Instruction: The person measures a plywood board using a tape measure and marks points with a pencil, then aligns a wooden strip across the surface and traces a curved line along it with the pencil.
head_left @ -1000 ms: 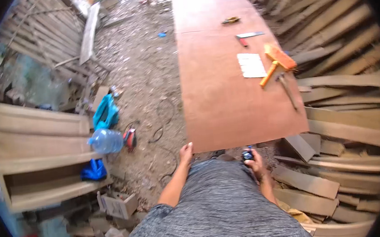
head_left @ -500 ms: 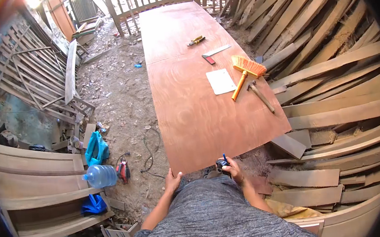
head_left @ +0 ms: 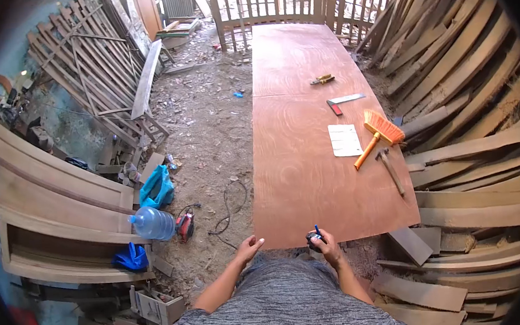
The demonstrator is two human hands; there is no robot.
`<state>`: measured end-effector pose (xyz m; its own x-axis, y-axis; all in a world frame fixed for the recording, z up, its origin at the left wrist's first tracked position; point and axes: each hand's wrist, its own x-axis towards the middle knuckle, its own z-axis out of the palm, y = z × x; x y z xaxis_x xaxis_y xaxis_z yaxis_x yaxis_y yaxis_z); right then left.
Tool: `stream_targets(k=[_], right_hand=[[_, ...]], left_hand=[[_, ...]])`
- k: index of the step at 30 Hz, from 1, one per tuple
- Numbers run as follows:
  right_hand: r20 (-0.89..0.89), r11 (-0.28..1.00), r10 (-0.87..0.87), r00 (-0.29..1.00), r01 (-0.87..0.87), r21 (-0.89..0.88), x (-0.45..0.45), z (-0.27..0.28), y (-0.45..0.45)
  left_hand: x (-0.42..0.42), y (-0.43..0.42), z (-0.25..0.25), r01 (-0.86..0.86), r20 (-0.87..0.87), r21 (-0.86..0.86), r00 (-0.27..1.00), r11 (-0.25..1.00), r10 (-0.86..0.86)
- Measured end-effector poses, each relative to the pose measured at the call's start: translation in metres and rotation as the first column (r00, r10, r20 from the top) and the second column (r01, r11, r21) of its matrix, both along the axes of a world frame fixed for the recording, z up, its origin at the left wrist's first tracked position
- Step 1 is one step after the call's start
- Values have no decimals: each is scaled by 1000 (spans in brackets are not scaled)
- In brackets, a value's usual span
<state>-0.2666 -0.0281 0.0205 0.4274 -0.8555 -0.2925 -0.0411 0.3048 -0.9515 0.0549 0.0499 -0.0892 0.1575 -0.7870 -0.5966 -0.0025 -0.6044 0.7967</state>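
Two bare hands, well apart, at the near end of a long, reddish-brown plywood sheet (head_left: 311,183), laid out straight ahead and reaching almost to a slatted wooden gate (head_left: 277,6). Left hand (head_left: 248,250) at the near left corner, thumb and fingers right by the edge; impossible to tell whether pinching the wood or only resting beside it. Right hand (head_left: 328,247) closed around a small, dark, rounded tape measure (head_left: 314,239), with a slim blue pen (head_left: 317,228) sticking up from the same grip, just at the near edge.

Along the right half of the sheet, from far to near: yellow-handled pliers (head_left: 322,79), a try square (head_left: 346,99) with silver blade and red-and-black stock, a white rectangular paper (head_left: 345,140), an orange-bristled brush (head_left: 382,128) with its head over the right edge, and just beside it a wooden-handled hammer (head_left: 391,172).

On the littered ground to the left, a looped dark cable (head_left: 226,215), a red-and-black power tool (head_left: 185,226) and, next to it, a clear bluish plastic jug (head_left: 154,224). To the right, stacked, rough brown boards (head_left: 481,211).
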Motion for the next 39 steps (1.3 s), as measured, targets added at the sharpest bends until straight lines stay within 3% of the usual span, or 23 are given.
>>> stream_targets(k=[2,5,11,15,18,21,24,27,29,34,39], right_hand=[[-3,1000,19,1000,-19,4,3,-1,-3],[-45,998,35,998,-37,-52,7,0,-4],[-109,996,64,992,-70,-54,10,-22,0],[-149,995,54,987,-65,-70,12,-23,7],[-231,983,65,971,-102,-151,25,9,12],[-356,948,110,928,-205,-244,42,24,11],[-498,886,213,841,-381,-265,58,27,13],[-575,819,264,774,-495,-290,76,37,18],[-585,822,243,774,-485,-299,90,51,23],[-621,809,315,718,-545,-221,108,41,46],[-617,818,310,723,-533,-214,112,39,62]], left_hand=[[-1,-13,-13,-46,-105,-112,994,993,34],[0,-27,-38,-164,-84,-150,985,975,153],[3,-9,-14,-34,29,-36,999,999,35],[3,19,-25,-38,-67,-71,997,997,34],[14,28,-5,53,25,86,998,995,-55],[8,28,5,196,310,-12,933,981,-183],[-15,18,38,249,-39,-280,962,927,-270],[-21,12,60,257,-608,-174,731,951,-309],[-16,20,70,293,-431,-218,827,931,-361],[-6,42,59,222,-476,-192,831,956,-288],[4,47,43,250,-480,-267,803,931,-353]])
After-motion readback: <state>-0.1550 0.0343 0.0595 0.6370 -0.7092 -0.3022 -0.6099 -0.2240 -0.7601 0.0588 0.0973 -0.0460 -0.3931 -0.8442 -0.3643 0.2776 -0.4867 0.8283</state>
